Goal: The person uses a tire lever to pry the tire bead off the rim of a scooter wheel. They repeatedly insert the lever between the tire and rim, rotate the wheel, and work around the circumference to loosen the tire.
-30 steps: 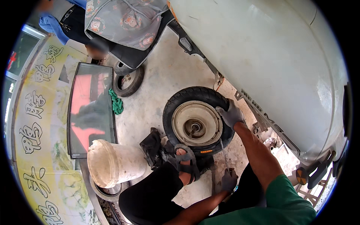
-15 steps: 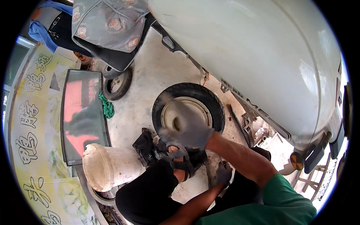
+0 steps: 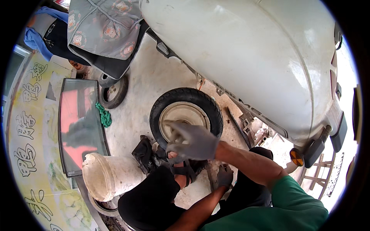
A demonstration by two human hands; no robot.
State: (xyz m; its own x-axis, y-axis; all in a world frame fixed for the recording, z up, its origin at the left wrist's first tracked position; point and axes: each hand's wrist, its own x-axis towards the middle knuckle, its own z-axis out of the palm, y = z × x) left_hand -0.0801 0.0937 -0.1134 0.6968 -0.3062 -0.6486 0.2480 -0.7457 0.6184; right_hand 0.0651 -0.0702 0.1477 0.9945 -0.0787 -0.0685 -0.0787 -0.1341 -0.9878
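Note:
My right hand (image 3: 194, 142), in a grey work glove, reaches across above the near side of a wheel (image 3: 156, 115) that lies flat on the ground. Its fingers stretch apart toward the left, a little blurred, and I see nothing held in them. The wheel has a black treaded tyre around a dusty cream rim (image 3: 189, 108); the hand hides part of the rim's hub. Lower down, beside my knee, my left hand (image 3: 225, 175) in a grey glove is closed with its fingers curled. What it grips, if anything, is hidden.
Left of my leg a dirty white bucket (image 3: 127, 173) lies on its side. Crumpled black cloth (image 3: 142, 154) is near my sandalled foot (image 3: 185, 175). Farther out are a glass pane (image 3: 83, 127), a green rag (image 3: 104, 115), a small tyre (image 3: 117, 96) and a white vehicle body (image 3: 246, 57).
The blur on my right hand has lessened, and its outstretched fingers show more plainly above the rim. The whole view has shifted slightly. My left hand stays by my knee.

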